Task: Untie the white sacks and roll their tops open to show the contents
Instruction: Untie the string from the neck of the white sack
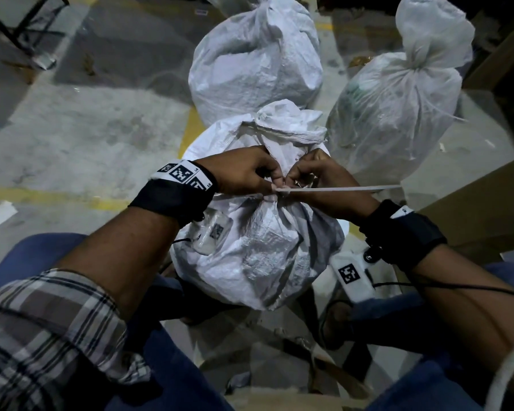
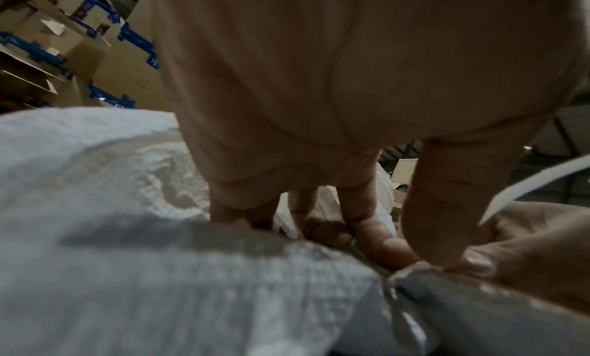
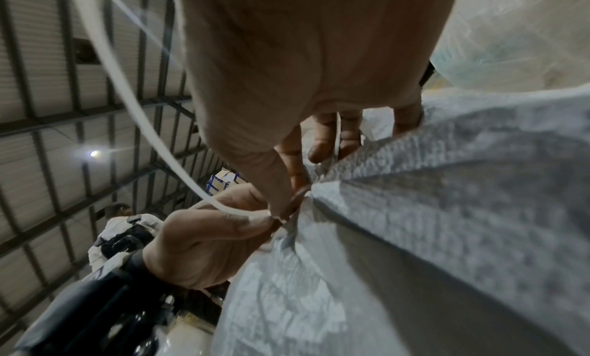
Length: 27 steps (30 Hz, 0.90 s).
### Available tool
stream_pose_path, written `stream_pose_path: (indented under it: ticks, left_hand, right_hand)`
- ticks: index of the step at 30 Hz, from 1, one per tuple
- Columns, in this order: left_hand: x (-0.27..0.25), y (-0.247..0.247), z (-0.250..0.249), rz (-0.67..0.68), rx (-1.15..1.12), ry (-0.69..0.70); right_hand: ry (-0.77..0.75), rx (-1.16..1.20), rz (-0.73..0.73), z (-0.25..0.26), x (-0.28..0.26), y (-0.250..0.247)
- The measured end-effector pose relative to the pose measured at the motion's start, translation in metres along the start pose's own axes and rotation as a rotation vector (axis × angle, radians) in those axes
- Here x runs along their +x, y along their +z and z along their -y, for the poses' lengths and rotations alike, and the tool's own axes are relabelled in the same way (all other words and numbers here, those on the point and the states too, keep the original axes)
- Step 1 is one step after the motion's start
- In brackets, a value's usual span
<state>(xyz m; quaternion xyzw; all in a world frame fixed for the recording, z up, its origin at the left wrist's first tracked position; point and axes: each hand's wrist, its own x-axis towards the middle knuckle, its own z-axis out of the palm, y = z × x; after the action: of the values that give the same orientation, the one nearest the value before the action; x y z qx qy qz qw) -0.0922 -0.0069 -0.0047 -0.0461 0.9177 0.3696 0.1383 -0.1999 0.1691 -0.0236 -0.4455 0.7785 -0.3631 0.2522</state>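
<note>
The nearest sack (image 1: 258, 247) is stood on the floor (image 1: 72, 129) right between the knees, neck still cinched by a white tie (image 1: 339, 188). The knot is pinched by both hands, left hand (image 1: 244, 172) and right hand (image 1: 315, 176), fingers curled tight on it. One loose end of the tie is stretched out to the right. Two more tied sacks (image 1: 255, 54) are parked just behind.

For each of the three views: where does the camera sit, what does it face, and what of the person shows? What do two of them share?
Head: looks down from above at the near sack; both forearms, left hand, right hand.
Left wrist: under the left palm, facing its fingers on the sack's neck.
Right wrist: under the right palm, facing the knot; the left hand shows too.
Shared: both wrist views show the white tie strip.
</note>
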Motion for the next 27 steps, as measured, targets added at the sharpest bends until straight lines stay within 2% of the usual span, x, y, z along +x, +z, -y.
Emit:
stream_pose_path:
  ticks: [6,10,15,18,23,27]
  left_hand:
    - [0.0,0.0,0.0,0.0,-0.019,0.003]
    - [0.0,0.001,0.0,-0.007,-0.004,0.021]
    - [0.001,0.0,0.002,0.009,-0.015,0.022]
    - [0.001,0.001,0.002,0.004,-0.018,0.02]
    - [0.001,0.001,0.006,-0.008,-0.058,0.014]
    - [0.001,0.001,0.008,-0.007,-0.074,0.016]
  right_hand:
    - [0.013,0.0,0.056,-0.01,0.004,-0.012]
    - [-0.032,-0.012,0.027,-0.011,0.003,-0.009]
    - [0.016,0.016,-0.002,-0.008,0.005,-0.007]
    - [0.037,-0.034,0.007,-0.008,0.006,-0.011]
    - [0.032,-0.126,-0.075,-0.01,0.005,-0.017]
    - [0.056,0.008,-0.054,-0.005,0.003,-0.011]
